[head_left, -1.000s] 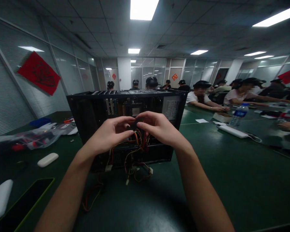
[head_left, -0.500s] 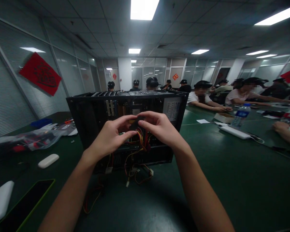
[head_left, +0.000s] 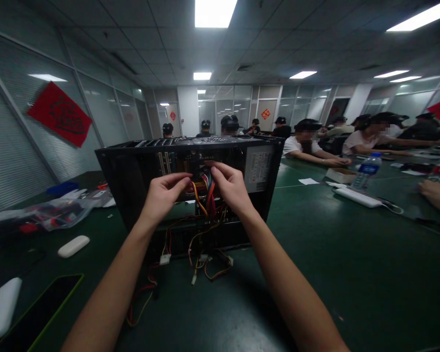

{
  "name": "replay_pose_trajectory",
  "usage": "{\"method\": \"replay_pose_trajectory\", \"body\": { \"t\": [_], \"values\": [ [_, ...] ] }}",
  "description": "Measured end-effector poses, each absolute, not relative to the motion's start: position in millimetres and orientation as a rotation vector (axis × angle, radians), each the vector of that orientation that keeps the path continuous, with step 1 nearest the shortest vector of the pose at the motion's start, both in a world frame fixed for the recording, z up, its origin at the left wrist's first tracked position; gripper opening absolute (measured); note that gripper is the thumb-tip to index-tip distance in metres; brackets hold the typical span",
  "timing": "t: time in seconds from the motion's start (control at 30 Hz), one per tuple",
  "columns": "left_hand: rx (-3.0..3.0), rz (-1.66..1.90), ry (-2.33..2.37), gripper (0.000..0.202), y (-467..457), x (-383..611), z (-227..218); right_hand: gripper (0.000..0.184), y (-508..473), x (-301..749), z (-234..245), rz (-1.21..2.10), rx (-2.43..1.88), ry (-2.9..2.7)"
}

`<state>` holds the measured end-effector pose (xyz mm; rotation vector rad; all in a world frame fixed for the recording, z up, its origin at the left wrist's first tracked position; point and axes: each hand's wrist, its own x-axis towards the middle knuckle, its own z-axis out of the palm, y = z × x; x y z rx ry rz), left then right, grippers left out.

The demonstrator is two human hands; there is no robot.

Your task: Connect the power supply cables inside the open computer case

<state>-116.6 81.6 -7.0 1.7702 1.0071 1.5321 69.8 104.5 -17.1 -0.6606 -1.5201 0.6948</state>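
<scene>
- Our left hand [head_left: 165, 193] and right hand [head_left: 230, 188] pinched the wire bundle [head_left: 205, 194] (connector hidden) inside the open case [head_left: 132, 178].
- Spare plugs [head_left: 165, 259] lay loose on the worktop [head_left: 352, 259], apparently unconnected.

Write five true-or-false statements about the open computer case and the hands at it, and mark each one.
1. The left hand and right hand both hold the wires inside the case. True.
2. The case lies shut on the floor. False: it stands open on the green table.
3. A bottle stands on the table to the right of the case. True.
4. The left hand holds a screwdriver. False: it holds only wires, and no tool shows.
5. Loose connectors trail out of the case onto the table. True.
</scene>
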Motion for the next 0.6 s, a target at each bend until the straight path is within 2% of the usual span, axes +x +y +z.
{"method": "replay_pose_trajectory", "body": {
  "t": [0.1,0.17,0.43,0.6],
  "values": [
    [1.806,1.533,1.05,0.049,84.9,-119.5,-7.9,0.049,110.2,72.5,-20.1,0.852,-0.634,-1.572],
    [1.827,1.526,1.062,0.051,87.4,-120.8,-8.7,0.053,113.0,75.7,-22.6,0.813,-0.601,-1.644],
    [1.887,1.494,1.014,0.046,92.8,-121.0,-12.4,0.036,117.1,84.2,-28.4,0.17,-0.628,-1.901],
    [1.855,1.417,1.006,0.049,90.0,-119.3,-12.3,0.034,125.1,84.7,-36.4,-0.051,-0.75,-1.971]
  ]
}}
